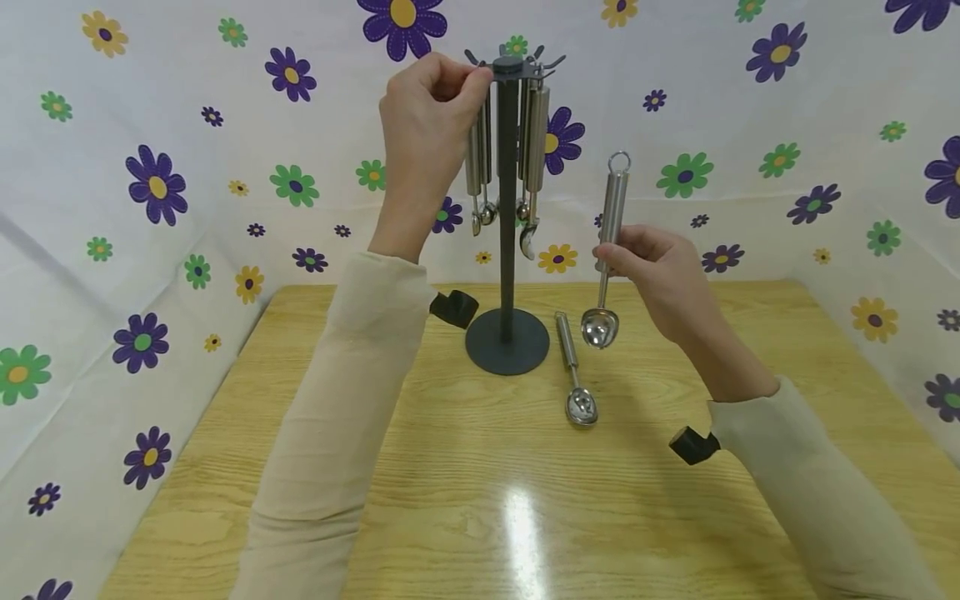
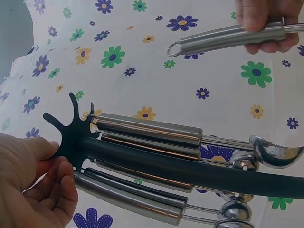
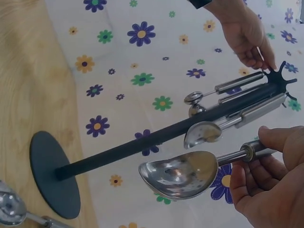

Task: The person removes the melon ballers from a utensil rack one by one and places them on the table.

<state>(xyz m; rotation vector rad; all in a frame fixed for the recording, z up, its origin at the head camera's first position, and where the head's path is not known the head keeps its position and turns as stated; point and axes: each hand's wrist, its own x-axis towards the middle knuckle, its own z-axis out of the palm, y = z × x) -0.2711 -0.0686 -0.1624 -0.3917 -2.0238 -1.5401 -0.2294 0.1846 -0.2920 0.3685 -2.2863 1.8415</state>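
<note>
A dark utensil stand (image 1: 507,192) rises from a round base, with several metal scoops (image 1: 537,142) hanging by their handles from its hooked top. My left hand (image 1: 431,112) pinches the edge of that top between thumb and curled fingers, as the left wrist view also shows. To the right of the stand, my right hand (image 1: 660,271) grips an ice cream scoop (image 3: 180,175) by its handle. This scoop hangs above the table, bowl down and ring (image 1: 619,161) up. Another scoop (image 1: 581,407) lies on the table beside the base.
The wooden table (image 1: 420,500) carries the stand's round base (image 1: 507,354). Behind and beside it hangs a white flowered cloth (image 1: 712,108). Bare hooks (image 2: 61,118) jut from the stand's top. Black wrist cameras (image 1: 693,446) stick out from both sleeves.
</note>
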